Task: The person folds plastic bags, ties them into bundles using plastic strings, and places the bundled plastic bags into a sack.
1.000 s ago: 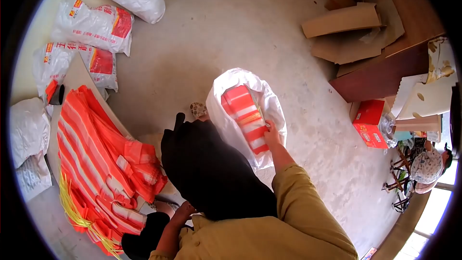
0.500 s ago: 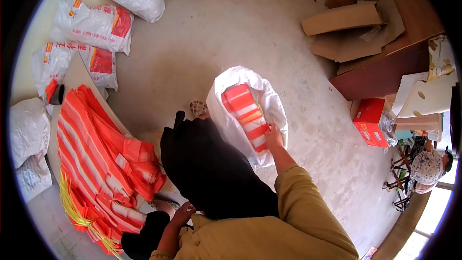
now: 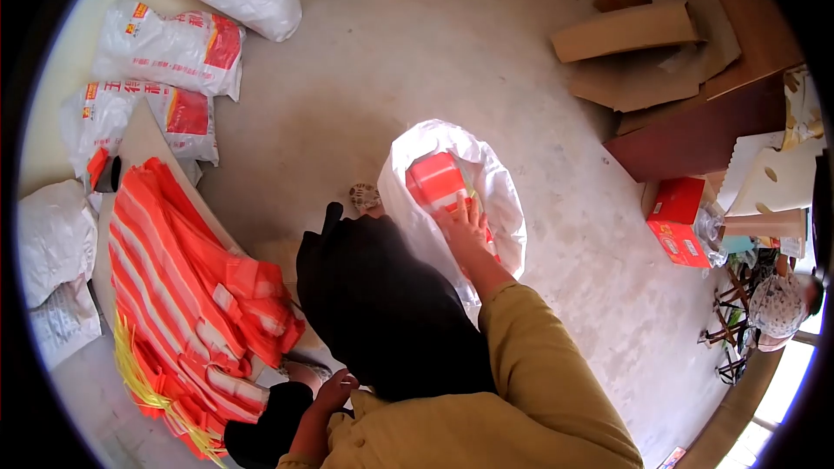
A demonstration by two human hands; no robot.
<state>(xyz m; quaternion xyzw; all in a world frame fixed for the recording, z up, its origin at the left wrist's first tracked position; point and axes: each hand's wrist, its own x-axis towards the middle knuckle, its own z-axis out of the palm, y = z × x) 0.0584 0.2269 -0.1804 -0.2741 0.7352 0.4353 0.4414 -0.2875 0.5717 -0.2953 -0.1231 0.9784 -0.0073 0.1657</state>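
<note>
A white woven sack stands with its mouth open on the floor in front of me. Inside it lies a folded bundle of red-and-white striped plastic bags. My right hand reaches into the sack and lies on the bundle, fingers spread. My left hand rests low by my lap, its fingers curled together; what they hold, if anything, is hidden. To the left is a large pile of red-and-white striped bags, with yellow ties along its near edge.
Filled white sacks line the left wall. At the right are flattened cardboard, a dark red wooden cabinet and a red box. Farther right, another person is by the window. My black-clad leg is beside the sack.
My right hand has moved from the near right end of the bundle to its middle. The fingers have gone from pinched to spread flat on it. The left hand has barely moved.
</note>
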